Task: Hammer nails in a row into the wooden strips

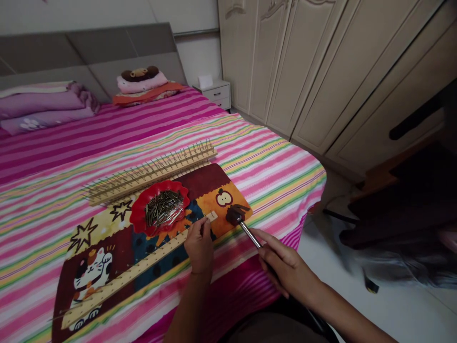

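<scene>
A long pale wooden strip (143, 266) lies slantwise on a patterned mat (117, 243), with nails standing along it. Near its right end my left hand (200, 243) rests on the strip, thumb and fingers pinched together; whatever is between the fingertips is too small to make out. My right hand (285, 264) grips a hammer (252, 234) by its shiny metal shaft. Its dark head is over the mat's orange part, right of the strip's end. Beyond my left hand, a red scalloped dish (137, 214) holds a heap of loose nails (164, 209).
Behind the dish lie wooden strips (153, 176) bristling with upright nails. Everything rests on a bed with a striped cover (271, 166). Folded bedding (46, 107) sits near the headboard. Wardrobes (278, 62) and a bedside cabinet (217, 93) stand beyond; dark clothing hangs at the right.
</scene>
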Tool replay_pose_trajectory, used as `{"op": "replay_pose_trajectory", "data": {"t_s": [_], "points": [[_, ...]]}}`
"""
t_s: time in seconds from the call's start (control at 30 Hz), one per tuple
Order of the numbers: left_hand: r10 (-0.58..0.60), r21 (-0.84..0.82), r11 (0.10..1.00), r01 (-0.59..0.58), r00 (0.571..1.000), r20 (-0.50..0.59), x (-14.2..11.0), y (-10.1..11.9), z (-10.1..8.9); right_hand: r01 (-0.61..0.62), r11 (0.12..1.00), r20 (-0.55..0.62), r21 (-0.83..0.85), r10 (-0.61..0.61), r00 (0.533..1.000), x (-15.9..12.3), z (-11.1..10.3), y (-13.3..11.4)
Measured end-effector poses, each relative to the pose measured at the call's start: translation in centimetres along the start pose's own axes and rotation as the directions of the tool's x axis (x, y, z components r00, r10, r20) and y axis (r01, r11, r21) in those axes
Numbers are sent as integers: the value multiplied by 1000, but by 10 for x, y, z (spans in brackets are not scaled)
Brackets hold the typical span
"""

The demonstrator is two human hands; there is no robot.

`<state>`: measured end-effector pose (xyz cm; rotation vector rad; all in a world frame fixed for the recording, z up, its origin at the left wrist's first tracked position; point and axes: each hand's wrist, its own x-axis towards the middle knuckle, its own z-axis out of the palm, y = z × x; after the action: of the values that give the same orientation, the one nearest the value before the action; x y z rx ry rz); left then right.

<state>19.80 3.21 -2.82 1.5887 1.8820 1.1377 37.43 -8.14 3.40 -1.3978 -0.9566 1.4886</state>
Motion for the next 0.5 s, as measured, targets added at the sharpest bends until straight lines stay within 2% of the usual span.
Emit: {"op": "replay_pose_trajectory", "data": {"t_s": [0.17,0.37,0.5], "points": [[55,20,998,-55,998,-7,-1,1,0,102,994,61,-36,-99,993,15,16,-18],[67,21,998,-66,998,-3,-1,-6,2,273,943,154,-193,-245,957,32,26,-22],[54,38,998,-54,999,-6,-1,-5,1,295,910,198,-291,-244,949,30,25,-22]]}}
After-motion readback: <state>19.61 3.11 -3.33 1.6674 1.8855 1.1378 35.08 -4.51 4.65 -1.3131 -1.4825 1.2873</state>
